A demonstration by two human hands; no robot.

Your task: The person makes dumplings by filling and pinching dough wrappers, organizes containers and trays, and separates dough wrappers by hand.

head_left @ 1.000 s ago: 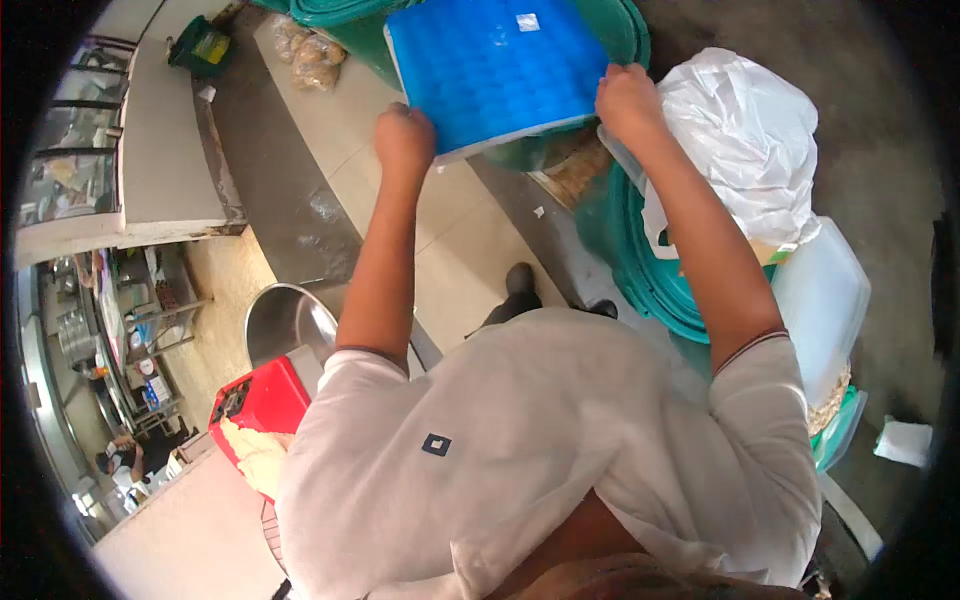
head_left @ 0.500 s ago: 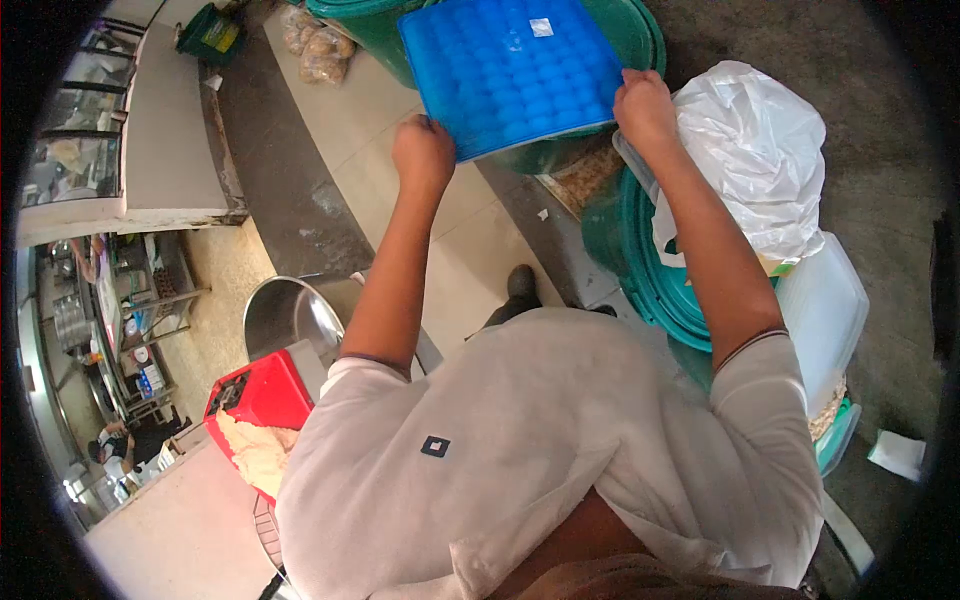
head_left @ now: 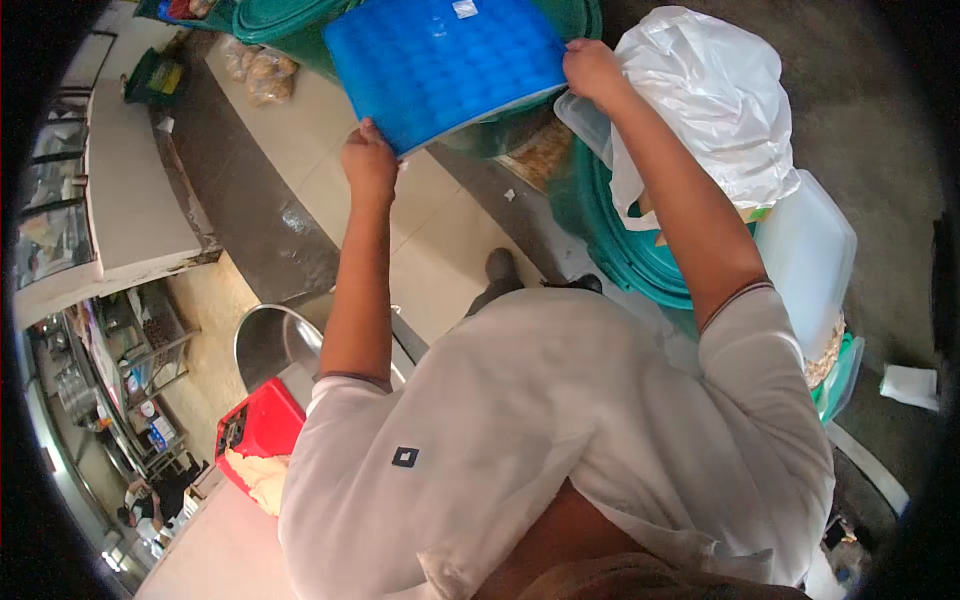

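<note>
A flat blue item (head_left: 450, 62) with a bumpy, quilted-looking surface and a small white label hangs stretched between my two hands, over large green bins (head_left: 290, 18). My left hand (head_left: 369, 165) is closed on its near left corner. At its right corner, my right hand (head_left: 592, 70) grips the edge, beside a white plastic bag (head_left: 705, 100). The bag rests on the teal lid (head_left: 620, 240) of a round bin. Fingertips of both hands are partly hidden by the hands themselves.
At the left are a steel bowl (head_left: 275, 345), a red device (head_left: 262, 425) and a shelf rack (head_left: 150, 350). Bagged items (head_left: 268, 75) lie on the floor by a small green bucket (head_left: 155, 77). A translucent container (head_left: 805, 265) stands right. Another person (head_left: 145, 505) appears lower left.
The view has shifted, so the blue item and both hands appear farther left than half a second ago. Both hands still hold the item, and its tilt has changed slightly.
</note>
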